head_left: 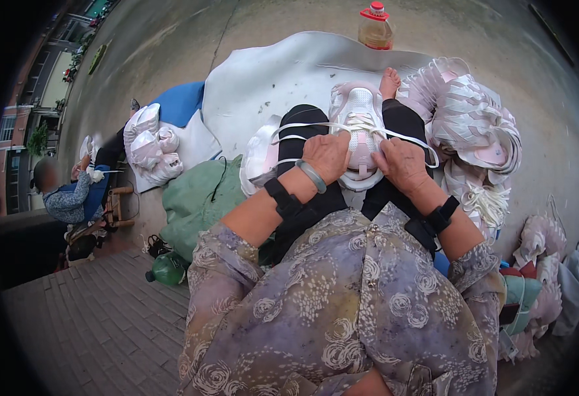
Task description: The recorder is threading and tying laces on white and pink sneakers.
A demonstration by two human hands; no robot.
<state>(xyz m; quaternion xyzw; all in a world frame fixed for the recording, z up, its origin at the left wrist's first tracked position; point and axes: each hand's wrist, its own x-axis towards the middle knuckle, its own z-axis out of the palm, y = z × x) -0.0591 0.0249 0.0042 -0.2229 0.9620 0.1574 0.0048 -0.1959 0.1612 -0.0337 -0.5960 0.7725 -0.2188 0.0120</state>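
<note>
A white and pale pink sneaker (357, 100) lies between my knees, its toe pointing away from me. White shoelace (306, 124) is threaded through its upper eyelets, and long loose ends loop out to both sides. My left hand (327, 157) is closed at the left side of the shoe opening, pinching the lace. On the opposite side, my right hand (401, 162) has its fingers bent together on the lace near the pink tongue. Both sets of fingertips are partly hidden. Another white shoe (258, 158) rests beside my left thigh.
A heap of white and pink shoe uppers (467, 115) stands at my right, with a bundle of white laces (487, 201) below. A white sheet (256, 86) covers the ground ahead; an oil bottle (376, 28) stands beyond. Green cloth (194, 198) and a seated person (72, 198) are left.
</note>
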